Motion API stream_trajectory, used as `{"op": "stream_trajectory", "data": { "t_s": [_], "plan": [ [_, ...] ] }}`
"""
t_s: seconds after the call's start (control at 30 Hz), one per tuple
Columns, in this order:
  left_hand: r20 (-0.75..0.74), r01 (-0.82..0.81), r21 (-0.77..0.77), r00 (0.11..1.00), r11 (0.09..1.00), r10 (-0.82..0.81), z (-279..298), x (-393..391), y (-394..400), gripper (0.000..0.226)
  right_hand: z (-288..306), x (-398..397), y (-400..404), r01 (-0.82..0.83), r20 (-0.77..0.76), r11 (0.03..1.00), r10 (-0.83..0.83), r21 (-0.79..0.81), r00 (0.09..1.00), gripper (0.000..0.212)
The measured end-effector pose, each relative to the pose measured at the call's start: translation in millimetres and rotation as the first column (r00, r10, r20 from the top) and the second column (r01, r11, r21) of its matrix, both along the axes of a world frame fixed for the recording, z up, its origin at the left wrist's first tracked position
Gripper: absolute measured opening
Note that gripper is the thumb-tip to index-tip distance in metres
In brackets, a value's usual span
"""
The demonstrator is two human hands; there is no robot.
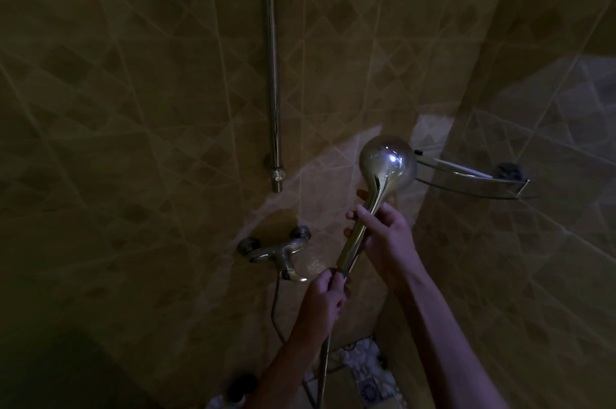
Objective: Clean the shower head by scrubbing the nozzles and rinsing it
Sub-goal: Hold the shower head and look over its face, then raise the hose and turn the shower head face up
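Dim shower stall, tiled walls (150, 108) in brownish diamond pattern. Shower head (386, 163) held up in front of the wall corner, chrome back side facing the camera, nozzle face turned away and not visible. Its handle slants down to the left from the round head.

Right hand (383, 235) grips the handle about midway, fingers curled round it from behind, fingertips showing on the left side of the handle. Left hand (325, 297) is clamped round the bottom end of the handle where the hose (323, 368) joins, fist closed on that joint. Hands are apart, one above the other along the handle. Hose drops straight down from the left hand toward the bottom edge.

Vertical metal rail (274, 75) runs down the wall from the top edge, ending just above and left of the shower head. Faucet (276, 250) is mounted on the wall left of the left hand, lever pointing down right, near but not touching the hand. A thin cable or second hose hangs below the faucet.

Glass corner shelf (473, 183) sits in the wall corner right of the shower head, just behind it; whether they touch, cannot tell. A thin white item lies on the shelf, too dark to identify. Patterned floor tiles (363, 375) show between the forearms at the bottom.
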State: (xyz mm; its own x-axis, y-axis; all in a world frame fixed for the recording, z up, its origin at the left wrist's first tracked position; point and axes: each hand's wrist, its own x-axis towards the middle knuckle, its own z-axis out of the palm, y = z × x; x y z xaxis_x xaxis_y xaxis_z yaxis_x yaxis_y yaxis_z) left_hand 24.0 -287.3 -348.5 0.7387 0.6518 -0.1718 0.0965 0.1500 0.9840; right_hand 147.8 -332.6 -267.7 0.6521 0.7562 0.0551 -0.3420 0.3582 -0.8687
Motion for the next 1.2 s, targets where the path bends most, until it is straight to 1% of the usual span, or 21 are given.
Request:
{"op": "stream_trajectory", "data": {
  "t_s": [0.07, 0.3, 0.4, 0.57, 0.7, 0.77, 0.83, 0.93, 1.03, 1.07, 1.1, 1.2],
  "plan": [
    [0.007, 0.000, 0.001, 1.000, 1.000, 0.000, 1, 0, 0, 0.019, -1, -1, 0, 0.036, 0.030, 0.999, -0.035, -0.024, 0.999, 0.013],
    [0.013, -0.005, 0.010, 1.000, 1.000, 0.005, 5, -1, 3, 0.020, 13, -3, -7, 0.016, 0.020, 0.999, -0.015, -0.041, 1.000, 0.019],
    [0.026, -0.021, 0.029, 0.999, 0.999, 0.020, 6, -1, 6, 0.020, 16, 0, -9, -0.013, 0.016, 1.000, 0.013, -0.012, 1.000, 0.017],
    [0.063, -0.053, 0.053, 0.997, 0.997, 0.050, 8, 1, 12, 0.022, 19, 13, -12, -0.086, -0.063, 0.995, 0.089, 0.048, 0.994, 0.032],
    [0.100, -0.067, 0.093, 0.993, 0.993, 0.057, 21, 6, 18, 0.021, 21, 25, -20, -0.111, 0.011, 0.993, 0.112, -0.047, 0.994, 0.037],
    [0.130, -0.093, 0.108, 0.988, 0.990, 0.079, 29, 10, 25, 0.021, 24, 29, -22, -0.121, 0.045, 0.991, 0.124, -0.063, 0.991, 0.034],
    [0.155, -0.106, 0.147, 0.985, 0.984, 0.083, 38, 14, 31, 0.018, 26, 31, -21, -0.083, 0.108, 0.989, 0.096, -0.123, 0.990, 0.027],
    [0.169, -0.090, 0.206, 0.984, 0.974, 0.055, 59, 19, 43, 0.022, 33, 34, -20, 0.017, 0.188, 0.978, 0.023, -0.208, 0.982, 0.022],
    [0.184, -0.098, 0.272, 0.982, 0.957, 0.048, 84, 27, 57, 0.027, 39, 42, -20, 0.043, 0.215, 0.972, 0.008, -0.232, 0.976, 0.015],
    [0.179, -0.107, 0.293, 0.982, 0.950, 0.055, 93, 29, 60, 0.023, 41, 45, -20, 0.051, 0.236, 0.969, 0.008, -0.242, 0.972, 0.014],
    [0.181, -0.117, 0.308, 0.981, 0.944, 0.063, 100, 32, 65, 0.020, 44, 47, -21, 0.073, 0.268, 0.966, -0.003, -0.249, 0.963, 0.016],
    [0.222, -0.146, 0.362, 0.973, 0.921, 0.067, 125, 42, 78, 0.021, 52, 54, -21, 0.186, 0.334, 0.953, -0.099, -0.238, 0.937, 0.017]
  ]
}}
